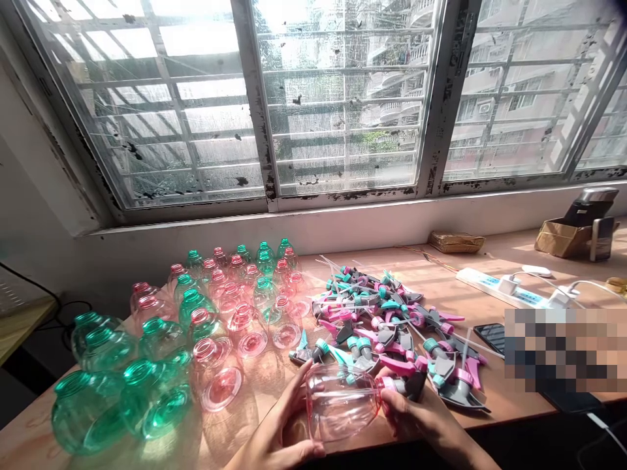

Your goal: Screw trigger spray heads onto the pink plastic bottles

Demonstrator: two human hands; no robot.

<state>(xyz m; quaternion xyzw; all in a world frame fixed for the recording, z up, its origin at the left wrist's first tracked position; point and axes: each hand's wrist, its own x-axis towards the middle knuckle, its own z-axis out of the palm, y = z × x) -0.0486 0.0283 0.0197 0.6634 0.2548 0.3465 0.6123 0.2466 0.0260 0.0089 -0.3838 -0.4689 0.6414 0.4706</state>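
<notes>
I find the left hand [280, 427] with its fingers opened in a wide curve, gripping the base end of a clear pink bottle [337, 411]. I find the right hand [421, 414] with its fingers bent nearly closed at the bottle's neck, holding a spray head [414, 386]. The bottle is held on its side between both sets of fingers, at the near edge of the table [441, 294]. A thin tube [345, 393] shows inside it. I cannot tell whether the spray head is fully screwed on. Just beyond the fingers lies a heap of loose sprayers [377, 313]. Left of the left fingers, green bottles [81, 418] and standing pink bottles [223, 385] are upright and open-necked. Right of the right fingers, I record a power strip [497, 287].
</notes>
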